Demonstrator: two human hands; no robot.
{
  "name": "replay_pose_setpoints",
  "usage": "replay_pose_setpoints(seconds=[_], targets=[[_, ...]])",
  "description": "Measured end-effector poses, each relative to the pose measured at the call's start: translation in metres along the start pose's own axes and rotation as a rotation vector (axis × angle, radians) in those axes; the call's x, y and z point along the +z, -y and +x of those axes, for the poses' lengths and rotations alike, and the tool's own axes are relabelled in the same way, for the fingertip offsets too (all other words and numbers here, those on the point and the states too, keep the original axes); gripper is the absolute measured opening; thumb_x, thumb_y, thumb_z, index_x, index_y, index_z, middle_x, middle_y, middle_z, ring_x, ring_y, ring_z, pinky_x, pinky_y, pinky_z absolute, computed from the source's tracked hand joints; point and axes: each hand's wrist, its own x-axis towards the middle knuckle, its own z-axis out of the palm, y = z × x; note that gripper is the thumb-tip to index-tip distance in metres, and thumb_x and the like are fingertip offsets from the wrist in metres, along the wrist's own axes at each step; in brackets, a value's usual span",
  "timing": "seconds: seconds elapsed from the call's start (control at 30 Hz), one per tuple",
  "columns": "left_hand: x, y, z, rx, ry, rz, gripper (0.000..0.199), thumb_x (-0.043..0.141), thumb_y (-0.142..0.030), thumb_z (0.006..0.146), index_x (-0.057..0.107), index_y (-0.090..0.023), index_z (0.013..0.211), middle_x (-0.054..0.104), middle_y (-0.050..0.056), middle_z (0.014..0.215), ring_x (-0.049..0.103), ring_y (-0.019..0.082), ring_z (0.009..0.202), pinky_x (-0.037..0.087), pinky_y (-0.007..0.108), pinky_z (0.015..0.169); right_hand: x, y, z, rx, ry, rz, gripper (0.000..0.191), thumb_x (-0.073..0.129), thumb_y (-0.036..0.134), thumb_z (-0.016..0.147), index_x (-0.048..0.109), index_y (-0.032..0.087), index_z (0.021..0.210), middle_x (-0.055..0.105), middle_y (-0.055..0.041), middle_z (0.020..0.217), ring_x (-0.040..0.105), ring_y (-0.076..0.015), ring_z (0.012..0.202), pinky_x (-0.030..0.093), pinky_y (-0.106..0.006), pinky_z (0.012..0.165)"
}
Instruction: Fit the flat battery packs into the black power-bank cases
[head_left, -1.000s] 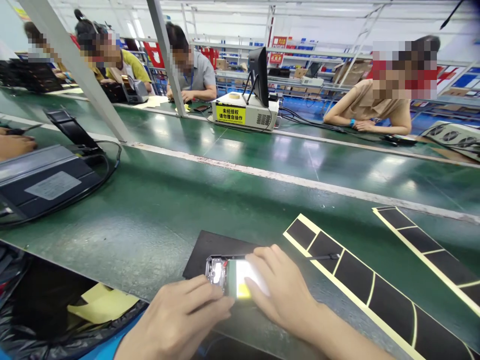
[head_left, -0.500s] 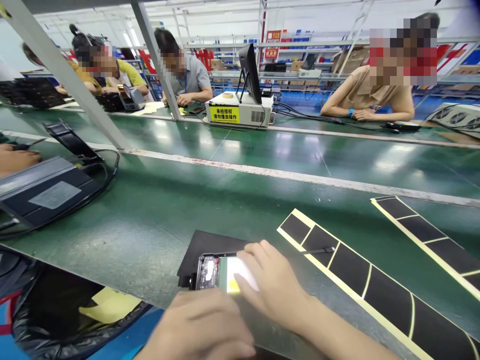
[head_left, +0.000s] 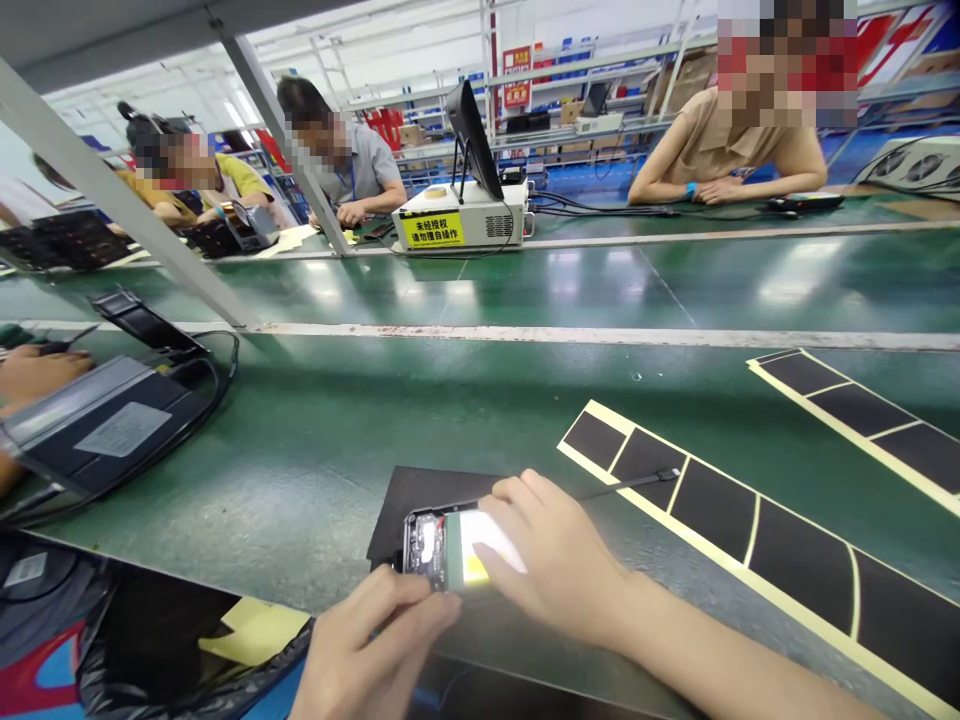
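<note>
A small open electronic device (head_left: 424, 546) lies on a black pad (head_left: 405, 492) near the table's front edge. A circuit board shows at its left end, with a white block (head_left: 469, 560) carrying a green strip and a yellow patch beside it. My right hand (head_left: 551, 565) wraps over the device's right end, its fingers along the far side and the thumb on the white block. At the near left corner, my left hand (head_left: 379, 635) has thumb and fingers pressed together. Whatever lies between those fingertips is hidden.
Two yellow-backed strips of black adhesive pieces, one nearer (head_left: 720, 500) and one farther (head_left: 862, 400), lie to the right. A short black cable (head_left: 637, 482) crosses the nearer strip. At left are a grey-black unit (head_left: 124, 420), a co-worker's hand (head_left: 41, 375) and a lined bin (head_left: 172, 640).
My left hand has drawn back to the left and closed its fingers at the device's near corner. My right hand stays on the device. The camera view has tilted slightly.
</note>
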Motion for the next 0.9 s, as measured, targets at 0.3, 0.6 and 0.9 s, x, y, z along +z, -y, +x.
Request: replay_pose_setpoints(seconds=[0.3,0.6,0.9], targets=[[0.005,0.002,-0.008,0.072,0.173,0.160,0.032,0.050,0.005,0.083,0.065,-0.017,0.102,0.058,0.003,0.085,0.049,0.011,0.067,0.039,0.026,0.058,-0.002,0.001,0.000,-0.010,-0.003,-0.017,0.026,0.045,0.034,0.096,0.059,0.013,0.098,0.056,-0.0076,0.092,0.042,-0.0201,0.081,0.040,-0.036,0.070],[-0.016,-0.019,0.008,0.093,0.325,0.574,0.029,0.037,-0.006,0.090,0.063,-0.019,0.095,0.056,0.003,0.077,0.055,0.017,0.063,0.041,0.030,0.053,-0.004,0.001,0.002,-0.032,-0.013,-0.050,0.028,0.044,0.034,0.097,0.061,0.012,0.096,0.057,-0.0085,0.089,0.042,-0.0205,0.079,0.041,-0.036,0.069],[-0.021,-0.032,0.033,0.155,0.457,0.705,0.023,0.039,-0.010,0.086,0.056,-0.020,0.074,0.054,0.004,0.069,0.054,0.020,0.053,0.043,0.032,0.044,-0.005,-0.001,0.001,-0.037,-0.036,-0.053,0.033,0.041,0.035,0.097,0.063,0.011,0.095,0.058,-0.0095,0.088,0.042,-0.0204,0.078,0.041,-0.035,0.068]])
